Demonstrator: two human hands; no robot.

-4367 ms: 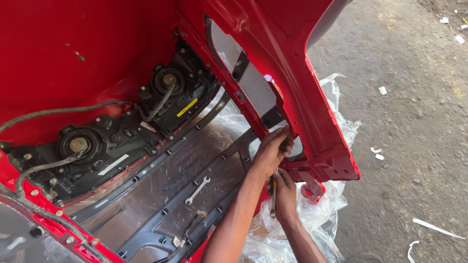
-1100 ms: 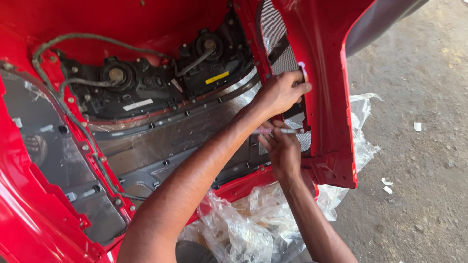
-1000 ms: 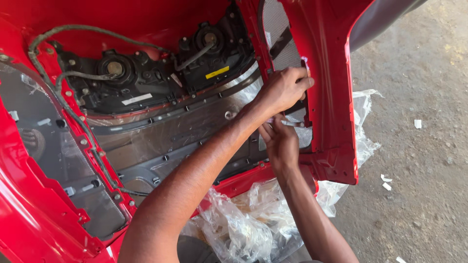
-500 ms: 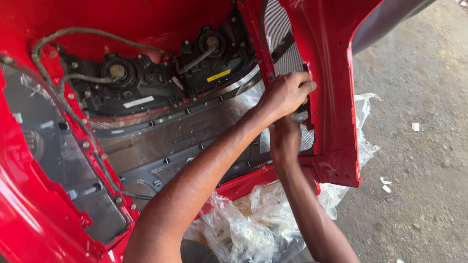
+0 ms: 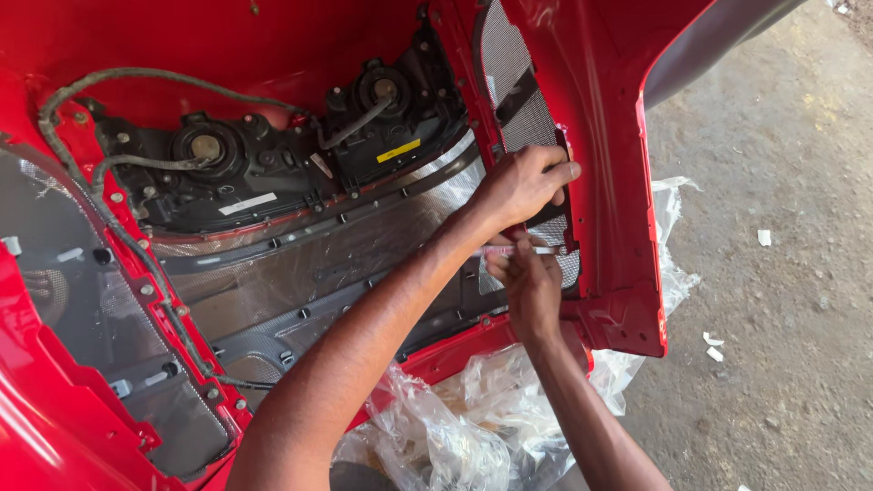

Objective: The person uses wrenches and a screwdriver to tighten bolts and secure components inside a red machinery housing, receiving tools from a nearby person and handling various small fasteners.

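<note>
Head view, glossy red bumper (image 5: 627, 182), left hand (image 5: 523, 186) gripping its mesh grille (image 5: 514, 100), right hand (image 5: 532, 286) pinching slim tool (image 5: 536, 249)

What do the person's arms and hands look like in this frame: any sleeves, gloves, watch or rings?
Both arms are bare as far as the frame shows, with no sleeve in view. The left hand and right hand wear no gloves. No watch, bracelet or ring shows on either wrist or on the fingers that can be seen.

Colours before me: red bumper (image 5: 609, 136), black lamp housings (image 5: 273, 173).
Grey mesh grille (image 5: 514, 91); yellow label (image 5: 398, 151); clear plastic sheet (image 5: 473, 427); my slim silver tool (image 5: 532, 250).
</note>
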